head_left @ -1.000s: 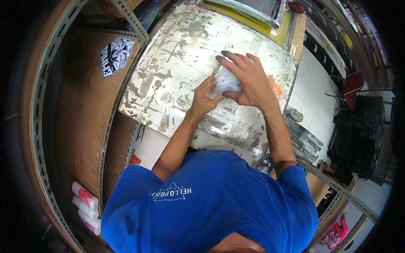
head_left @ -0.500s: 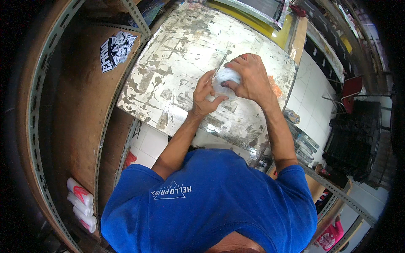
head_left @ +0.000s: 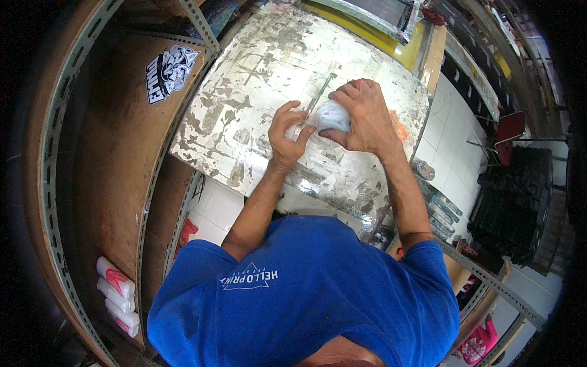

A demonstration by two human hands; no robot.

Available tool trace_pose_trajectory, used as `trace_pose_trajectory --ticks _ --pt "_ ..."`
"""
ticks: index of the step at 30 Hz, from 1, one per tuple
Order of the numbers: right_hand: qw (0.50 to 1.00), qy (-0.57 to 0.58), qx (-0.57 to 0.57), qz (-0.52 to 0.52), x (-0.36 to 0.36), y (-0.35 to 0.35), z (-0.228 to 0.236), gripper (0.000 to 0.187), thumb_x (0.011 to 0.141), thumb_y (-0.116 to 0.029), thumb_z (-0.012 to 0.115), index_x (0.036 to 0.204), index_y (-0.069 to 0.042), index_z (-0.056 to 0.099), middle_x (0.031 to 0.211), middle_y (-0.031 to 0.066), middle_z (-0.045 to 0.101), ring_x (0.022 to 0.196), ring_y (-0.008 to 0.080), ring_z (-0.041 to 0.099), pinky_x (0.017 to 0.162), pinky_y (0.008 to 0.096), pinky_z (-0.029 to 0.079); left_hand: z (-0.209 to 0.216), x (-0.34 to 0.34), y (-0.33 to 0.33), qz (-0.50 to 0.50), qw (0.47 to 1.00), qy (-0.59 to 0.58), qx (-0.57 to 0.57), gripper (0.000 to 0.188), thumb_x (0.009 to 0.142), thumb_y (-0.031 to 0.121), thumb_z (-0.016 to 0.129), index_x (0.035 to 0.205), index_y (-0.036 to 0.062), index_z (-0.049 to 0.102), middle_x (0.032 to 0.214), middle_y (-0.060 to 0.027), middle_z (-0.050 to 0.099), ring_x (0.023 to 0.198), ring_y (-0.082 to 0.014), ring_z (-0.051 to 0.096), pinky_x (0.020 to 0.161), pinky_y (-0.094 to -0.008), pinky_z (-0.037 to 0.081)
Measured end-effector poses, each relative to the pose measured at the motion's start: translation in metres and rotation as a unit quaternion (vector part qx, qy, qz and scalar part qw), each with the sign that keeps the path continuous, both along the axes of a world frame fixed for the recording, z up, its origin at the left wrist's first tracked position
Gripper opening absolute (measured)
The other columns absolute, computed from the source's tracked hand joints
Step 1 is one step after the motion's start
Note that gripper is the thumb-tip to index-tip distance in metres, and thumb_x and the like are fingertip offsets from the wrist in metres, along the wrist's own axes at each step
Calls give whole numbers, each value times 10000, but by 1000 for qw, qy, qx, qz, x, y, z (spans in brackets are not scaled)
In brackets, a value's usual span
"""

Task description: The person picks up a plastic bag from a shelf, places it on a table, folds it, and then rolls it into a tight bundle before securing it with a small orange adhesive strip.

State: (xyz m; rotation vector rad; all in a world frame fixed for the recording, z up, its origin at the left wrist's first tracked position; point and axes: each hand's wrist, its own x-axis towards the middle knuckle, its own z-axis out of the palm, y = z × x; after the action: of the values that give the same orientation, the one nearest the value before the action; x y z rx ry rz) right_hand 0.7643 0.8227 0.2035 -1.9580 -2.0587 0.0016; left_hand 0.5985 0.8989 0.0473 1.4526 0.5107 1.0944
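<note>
A pale blue-white rolled bundle [head_left: 334,117], which looks like folded cloth, rests on the paint-worn table [head_left: 238,116]. My right hand [head_left: 365,116] is wrapped over its right side, thumb on the near side and fingers on the far side. Clear plastic [head_left: 310,121] stretches from the bundle's left end toward my left hand [head_left: 287,131]. The left fingers and thumb curl round this film, just left of the bundle. A thin grey strip [head_left: 321,90] lies on the table beyond the hands. My right palm hides part of the bundle.
An orange patch [head_left: 399,126] is on the table right of my right wrist. Wooden shelving with metal uprights [head_left: 160,153] stands at the left, holding several plastic-wrapped white-and-red rolls [head_left: 117,297]. Framed screens [head_left: 382,21] lie beyond the far edge. A small can [head_left: 423,170] stands at the right.
My left hand has moved left, away from the bundle, drawing clear plastic with it. The right hand stays on the bundle, and more of its pale surface shows.
</note>
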Motion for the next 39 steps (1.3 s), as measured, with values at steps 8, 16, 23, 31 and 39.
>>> trace_pose_trajectory --ticks 8,16,23,31,39 --pt "961 161 224 -8 19 -24 -17 1110 571 -563 837 1427 -43 359 1423 229 364 1344 394 338 1094 513 290 25 21 13 -149 980 99 82 1315 383 254 968 1473 64 257 1491 -210 339 1379 -342 354 1127 -418 329" --pt "832 456 288 -131 4 -51 -124 1515 441 -546 922 1506 -19 -18 1523 213 176 1388 339 281 1126 455 287 -2 24 8 -182 966 182 6 1298 379 234 963 1462 54 271 1404 -188 451 1324 -332 420 1096 -414 367" --pt "820 535 66 -191 2 -59 -170 1506 431 -465 952 1490 28 2 1445 206 337 1322 312 406 1094 407 351 -33 29 0 -183 947 261 -40 1352 360 287 976 1451 -10 234 1407 -191 448 1335 -330 406 1105 -422 352" --pt "808 513 267 -113 1 -46 -119 1440 442 -430 956 1493 30 86 1463 214 336 1349 326 371 1129 417 292 33 34 6 -182 958 200 94 1282 376 307 979 1436 9 323 1406 -185 472 1307 -284 461 1097 -391 372" --pt "929 175 288 -156 23 -52 -32 1154 606 -591 794 1430 71 330 1479 257 348 1383 443 300 1138 504 240 17 34 7 -185 963 191 49 1145 457 201 965 1405 -4 356 1271 -167 595 1193 -253 573 1014 -370 458"
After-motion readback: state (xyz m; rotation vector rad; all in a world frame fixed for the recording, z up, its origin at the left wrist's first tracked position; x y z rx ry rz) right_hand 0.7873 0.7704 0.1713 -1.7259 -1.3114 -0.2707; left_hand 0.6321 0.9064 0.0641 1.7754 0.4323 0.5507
